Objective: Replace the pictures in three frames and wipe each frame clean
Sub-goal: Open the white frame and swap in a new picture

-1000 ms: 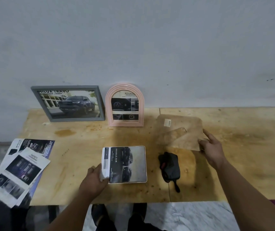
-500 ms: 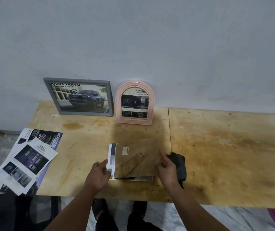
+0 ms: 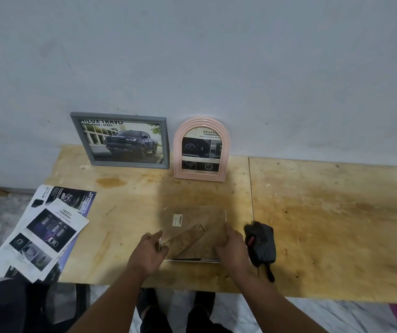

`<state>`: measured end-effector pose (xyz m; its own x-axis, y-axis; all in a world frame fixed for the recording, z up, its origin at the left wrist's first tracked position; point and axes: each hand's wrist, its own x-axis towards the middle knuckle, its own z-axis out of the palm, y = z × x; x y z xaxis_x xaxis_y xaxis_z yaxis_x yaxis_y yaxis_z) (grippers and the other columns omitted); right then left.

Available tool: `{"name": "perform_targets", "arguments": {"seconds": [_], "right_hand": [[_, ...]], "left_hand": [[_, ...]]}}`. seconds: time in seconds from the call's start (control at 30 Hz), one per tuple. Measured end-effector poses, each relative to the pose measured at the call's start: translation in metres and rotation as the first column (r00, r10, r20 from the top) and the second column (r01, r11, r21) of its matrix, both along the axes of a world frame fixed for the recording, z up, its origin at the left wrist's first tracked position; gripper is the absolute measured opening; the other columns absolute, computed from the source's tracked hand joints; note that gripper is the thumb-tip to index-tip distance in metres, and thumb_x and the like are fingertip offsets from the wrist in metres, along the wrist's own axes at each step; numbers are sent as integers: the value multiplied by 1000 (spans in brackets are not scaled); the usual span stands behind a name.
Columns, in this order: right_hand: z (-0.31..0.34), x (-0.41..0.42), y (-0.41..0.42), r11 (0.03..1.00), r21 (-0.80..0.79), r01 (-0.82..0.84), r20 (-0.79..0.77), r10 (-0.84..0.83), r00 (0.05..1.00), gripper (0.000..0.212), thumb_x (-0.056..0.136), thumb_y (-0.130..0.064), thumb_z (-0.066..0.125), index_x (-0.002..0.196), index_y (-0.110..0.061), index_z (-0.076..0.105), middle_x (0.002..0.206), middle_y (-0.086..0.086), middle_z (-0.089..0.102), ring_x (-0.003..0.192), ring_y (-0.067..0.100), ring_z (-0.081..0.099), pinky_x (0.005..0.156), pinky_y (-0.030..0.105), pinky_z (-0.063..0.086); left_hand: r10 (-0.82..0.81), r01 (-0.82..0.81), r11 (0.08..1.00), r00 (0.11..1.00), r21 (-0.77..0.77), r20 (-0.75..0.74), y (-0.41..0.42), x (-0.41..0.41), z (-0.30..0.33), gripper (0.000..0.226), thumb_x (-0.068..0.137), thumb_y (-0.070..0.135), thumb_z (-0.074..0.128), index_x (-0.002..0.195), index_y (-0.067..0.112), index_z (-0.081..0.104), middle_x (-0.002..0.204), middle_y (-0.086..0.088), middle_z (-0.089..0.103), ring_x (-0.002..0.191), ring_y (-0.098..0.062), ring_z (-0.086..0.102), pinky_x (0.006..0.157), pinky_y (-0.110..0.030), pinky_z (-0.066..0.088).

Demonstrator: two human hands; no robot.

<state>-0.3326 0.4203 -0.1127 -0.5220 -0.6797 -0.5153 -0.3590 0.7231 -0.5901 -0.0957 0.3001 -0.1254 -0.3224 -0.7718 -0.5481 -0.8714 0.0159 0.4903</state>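
Both hands have slid the brown board backing (image 3: 194, 233) fully over the white flat frame (image 3: 216, 260), hiding the picture that still showed at its left side. It lies near the front edge of the wooden counter (image 3: 325, 212). The left hand (image 3: 150, 253) pinches the frame's left edge; the right hand (image 3: 232, 248) presses flat on the backing. The board could sit crooked and pinch the picture if pushed unevenly. The grey frame (image 3: 120, 140) reads "HILUX TRAVO", the pink arched frame (image 3: 201, 150) "ADVANC", a leaflet (image 3: 46, 234) "SAFETY". The dark cloth (image 3: 261, 245) waits just right.
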Motion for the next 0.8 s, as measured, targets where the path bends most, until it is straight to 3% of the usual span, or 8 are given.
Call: {"name": "perform_targets", "arguments": {"seconds": [0.17, 0.3, 0.37, 0.5, 0.57, 0.63, 0.73, 0.8], "right_hand": [[1, 4, 4, 991, 108, -75, -98, 86, 991, 75, 83, -26, 64, 151, -36, 33, 118, 4, 52, 93, 24, 64, 76, 43, 60], [-1, 7, 4, 988, 126, -90, -130, 106, 986, 77, 86, -27, 63, 154, -35, 29, 120, 6, 51, 95, 26, 63, 76, 40, 59], [-2, 8, 2, 984, 145, -101, -140, 122, 983, 76, 87, -29, 62, 155, -34, 28, 123, 7, 47, 97, 28, 63, 77, 40, 59], [-3, 6, 2, 961, 240, -141, -171, 185, 968, 84, 83, -35, 71, 153, -37, 25, 132, 8, 29, 120, 36, 48, 86, 43, 58], [-3, 5, 1, 948, 266, -175, -213, 235, 948, 93, 81, -39, 73, 155, -36, 17, 136, 9, 25, 128, 38, 41, 92, 48, 56], [-1, 2, -5, 924, 278, -262, -280, 339, 898, 107, 80, -41, 75, 159, -34, 3, 149, 12, 16, 137, 39, 30, 104, 56, 47], [0, -5, -22, 800, 315, -511, -272, 592, 759, 101, 83, -33, 72, 160, -26, 7, 167, 10, -13, 155, 40, -3, 118, 62, 22], [1, -10, -32, 698, 351, -624, -220, 709, 670, 98, 85, -31, 69, 161, -24, 8, 168, 12, -20, 155, 36, -20, 121, 65, 8]], "left_hand": [[-35, 35, 999, 999, -7, 24, 1, -3, 4, 57, 97, 39, 59, 151, 29, 45, 129, -3, 52, 116, -22, 61, 89, -30, 48], [-72, 72, 996, 997, -44, 20, 3, -2, 9, 50, 95, 42, 59, 144, 35, 49, 120, 1, 55, 108, -21, 63, 83, -33, 52], [-68, 68, 996, 998, -58, 5, 3, -1, 9, 51, 93, 44, 61, 142, 34, 50, 127, 2, 57, 112, -21, 63, 87, -35, 53], [-81, 80, 996, 997, -34, -21, 0, -1, 12, 71, 85, 52, 65, 149, 36, 37, 140, 3, 50, 117, -26, 62, 86, -36, 52], [-147, 148, 989, 989, -30, 31, -6, -3, 13, 88, 80, 55, 65, 156, 38, 24, 144, 1, 40, 121, -28, 58, 84, -38, 52], [-294, 312, 946, 939, -83, 178, -12, -9, 17, 96, 83, 52, 66, 160, 35, 11, 159, -5, 20, 135, -30, 43, 94, -43, 53], [-498, 542, 839, 803, -54, 326, -25, -24, 24, 107, 88, 50, 66, 162, 30, -8, 167, -7, -25, 153, -34, 11, 117, -47, 35], [-592, 628, 778, 723, 18, 358, -34, -34, 26, 107, 91, 50, 64, 160, 27, -15, 162, -8, -38, 156, -36, -11, 124, -50, 21]]}}
